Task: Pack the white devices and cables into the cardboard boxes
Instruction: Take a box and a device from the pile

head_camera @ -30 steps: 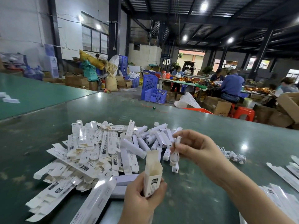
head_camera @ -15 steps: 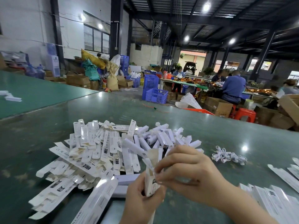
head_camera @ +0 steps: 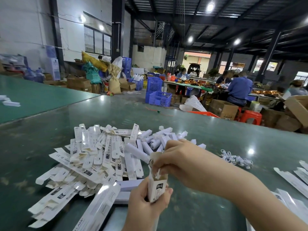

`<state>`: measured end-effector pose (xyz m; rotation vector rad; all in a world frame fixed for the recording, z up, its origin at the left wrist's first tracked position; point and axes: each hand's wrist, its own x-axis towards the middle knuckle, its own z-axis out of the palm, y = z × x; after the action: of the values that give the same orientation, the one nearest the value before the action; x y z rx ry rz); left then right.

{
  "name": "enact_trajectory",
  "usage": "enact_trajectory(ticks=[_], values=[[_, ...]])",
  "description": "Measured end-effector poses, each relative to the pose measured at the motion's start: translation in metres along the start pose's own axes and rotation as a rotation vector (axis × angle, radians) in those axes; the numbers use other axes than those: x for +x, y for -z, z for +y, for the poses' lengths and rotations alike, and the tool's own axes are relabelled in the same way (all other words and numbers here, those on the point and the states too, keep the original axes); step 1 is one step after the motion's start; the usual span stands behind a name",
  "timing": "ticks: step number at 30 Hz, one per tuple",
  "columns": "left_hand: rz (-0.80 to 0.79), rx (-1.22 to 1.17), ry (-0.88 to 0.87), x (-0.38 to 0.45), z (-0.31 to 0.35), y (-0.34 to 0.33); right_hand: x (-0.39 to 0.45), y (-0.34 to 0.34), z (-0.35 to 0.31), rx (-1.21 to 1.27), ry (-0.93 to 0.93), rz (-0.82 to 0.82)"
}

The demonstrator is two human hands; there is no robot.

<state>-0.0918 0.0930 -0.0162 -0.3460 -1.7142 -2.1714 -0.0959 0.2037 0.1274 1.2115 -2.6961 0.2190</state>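
Cardboard box [head_camera: 157,189] upright in left hand [head_camera: 146,209] — right hand [head_camera: 180,162] pinching cable [head_camera: 157,172] into it.

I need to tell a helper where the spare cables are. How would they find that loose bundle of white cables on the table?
Start at the big green table and find the heap of flat white boxes near its middle. Look right, past the right hand, to a small tangle, the cable bundle, lying alone on bare tabletop. Unlike the stiff, printed boxes around it, it is thin looped cord.
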Motion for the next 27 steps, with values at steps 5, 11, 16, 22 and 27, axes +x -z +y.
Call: enact_trajectory(ticks=[5,11,16,22,27], values=[[0.019,-0.026,0.014,0.000,0.001,-0.001,-0.002,0.007,-0.007,-0.068,-0.037,-0.092],[0.030,-0.051,0.005,0.002,-0.003,-0.001,-0.008,0.008,-0.013,-0.152,0.014,-0.136],[0.016,-0.049,-0.004,0.001,-0.011,0.002,-0.005,0.000,-0.012,-0.080,-0.012,-0.261],[-0.066,-0.034,-0.059,0.002,-0.008,0.000,-0.001,-0.006,-0.011,-0.093,-0.082,-0.275],[-0.099,-0.028,-0.106,0.001,-0.010,0.004,-0.006,-0.004,-0.009,0.083,-0.068,0.173]])
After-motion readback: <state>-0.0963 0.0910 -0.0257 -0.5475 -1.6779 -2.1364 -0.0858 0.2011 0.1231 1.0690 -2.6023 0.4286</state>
